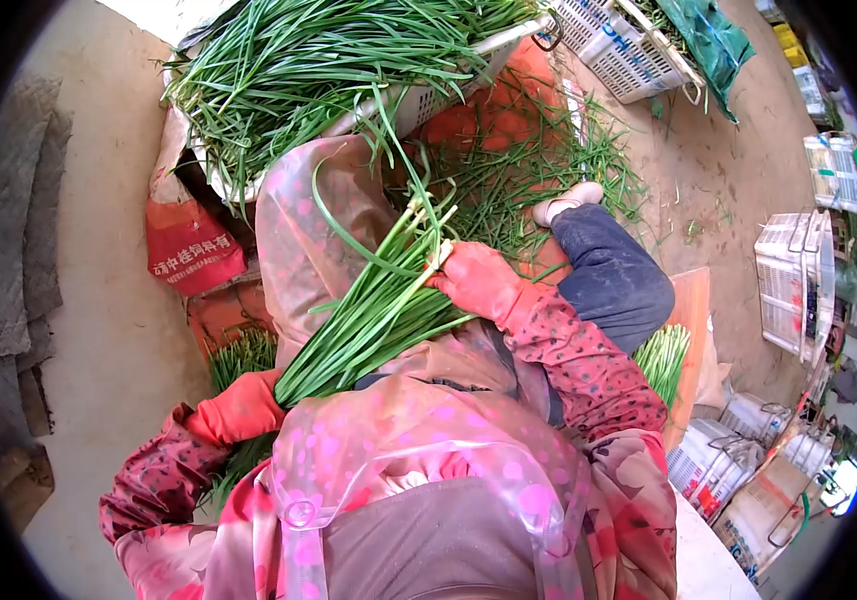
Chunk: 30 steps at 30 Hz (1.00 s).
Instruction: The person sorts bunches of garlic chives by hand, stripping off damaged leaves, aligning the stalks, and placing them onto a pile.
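A bunch of green garlic chives point(373, 310) lies slantwise across my lap, its pale cut ends pointing up and away. My left hand point(243, 405), in an orange-red rubber glove, is wrapped round the leafy end at lower left. At the pale ends, my right hand point(478, 282) is closed on some of the stalks, in the same kind of glove. One long leaf loops out loose above the bunch. Both forearms wear spotted red sleeves, and a clear apron with pink dots point(408, 430) covers my front.
A white basket point(418, 108) heaped with long green chives stands just ahead. Loose trimmings point(548, 150) litter the floor beyond my knee. More chives point(663, 360) lie at right and others point(248, 355) at left. A red sack point(193, 245) and further crates point(793, 280) stand around.
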Each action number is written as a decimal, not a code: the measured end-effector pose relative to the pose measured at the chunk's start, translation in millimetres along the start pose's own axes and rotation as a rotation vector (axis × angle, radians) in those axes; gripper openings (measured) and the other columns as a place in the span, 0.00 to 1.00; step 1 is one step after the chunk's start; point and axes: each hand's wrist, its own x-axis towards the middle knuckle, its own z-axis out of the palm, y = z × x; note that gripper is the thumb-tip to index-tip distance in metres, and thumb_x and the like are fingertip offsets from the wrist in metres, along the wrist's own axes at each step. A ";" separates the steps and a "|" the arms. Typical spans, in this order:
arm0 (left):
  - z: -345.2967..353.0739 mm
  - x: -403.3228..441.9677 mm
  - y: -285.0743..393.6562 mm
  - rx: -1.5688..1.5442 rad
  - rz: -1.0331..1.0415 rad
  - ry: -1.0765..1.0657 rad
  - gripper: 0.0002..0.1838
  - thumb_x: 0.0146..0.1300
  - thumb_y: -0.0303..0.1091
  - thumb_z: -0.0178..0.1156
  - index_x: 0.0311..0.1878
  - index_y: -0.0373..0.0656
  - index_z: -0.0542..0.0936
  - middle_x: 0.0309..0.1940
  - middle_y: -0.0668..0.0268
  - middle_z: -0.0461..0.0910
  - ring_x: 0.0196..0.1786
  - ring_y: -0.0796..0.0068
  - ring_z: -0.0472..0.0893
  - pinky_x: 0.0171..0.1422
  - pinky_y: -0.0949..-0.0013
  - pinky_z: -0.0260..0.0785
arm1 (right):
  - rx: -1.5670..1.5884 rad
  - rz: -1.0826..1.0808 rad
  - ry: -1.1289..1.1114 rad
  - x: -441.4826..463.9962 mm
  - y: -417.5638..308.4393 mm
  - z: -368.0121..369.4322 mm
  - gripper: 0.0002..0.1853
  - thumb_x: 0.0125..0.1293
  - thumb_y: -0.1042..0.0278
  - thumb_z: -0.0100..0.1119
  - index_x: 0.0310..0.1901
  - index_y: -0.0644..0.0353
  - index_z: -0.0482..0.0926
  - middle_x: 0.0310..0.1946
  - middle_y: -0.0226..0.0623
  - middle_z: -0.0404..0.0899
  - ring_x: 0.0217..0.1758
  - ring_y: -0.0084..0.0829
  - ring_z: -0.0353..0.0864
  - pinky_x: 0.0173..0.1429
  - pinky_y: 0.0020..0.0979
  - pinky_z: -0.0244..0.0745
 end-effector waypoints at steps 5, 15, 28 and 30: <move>-0.4 -1.4 38.6 0.546 -0.029 0.040 0.27 0.58 0.33 0.67 0.61 0.40 0.73 0.49 0.64 0.82 0.49 0.77 0.79 0.58 0.70 0.69 | -0.020 0.126 -0.040 -18.7 5.4 -6.8 0.14 0.59 0.58 0.60 0.41 0.59 0.79 0.35 0.47 0.80 0.41 0.50 0.80 0.47 0.43 0.75; 21.9 -4.0 93.9 1.446 -0.005 0.246 0.32 0.49 0.29 0.59 0.62 0.51 0.70 0.29 0.54 0.80 0.31 0.49 0.81 0.32 0.52 0.71 | 0.098 -0.166 0.496 -16.1 -84.3 -114.7 0.21 0.60 0.54 0.62 0.50 0.59 0.78 0.46 0.43 0.81 0.48 0.44 0.80 0.54 0.39 0.75; 19.4 -13.5 55.0 1.209 -0.035 0.232 0.38 0.53 0.39 0.62 0.70 0.57 0.62 0.38 0.47 0.79 0.36 0.43 0.79 0.36 0.52 0.73 | 0.847 0.483 -0.630 -45.1 80.5 30.6 0.34 0.70 0.33 0.37 0.52 0.56 0.80 0.48 0.37 0.82 0.50 0.33 0.80 0.57 0.33 0.72; 21.0 -11.0 49.7 1.104 -0.121 0.229 0.37 0.56 0.38 0.63 0.71 0.55 0.63 0.44 0.48 0.80 0.41 0.53 0.83 0.45 0.60 0.75 | 1.155 0.615 -0.494 -59.2 59.1 -11.9 0.33 0.71 0.34 0.37 0.54 0.55 0.79 0.47 0.33 0.82 0.46 0.26 0.80 0.54 0.30 0.74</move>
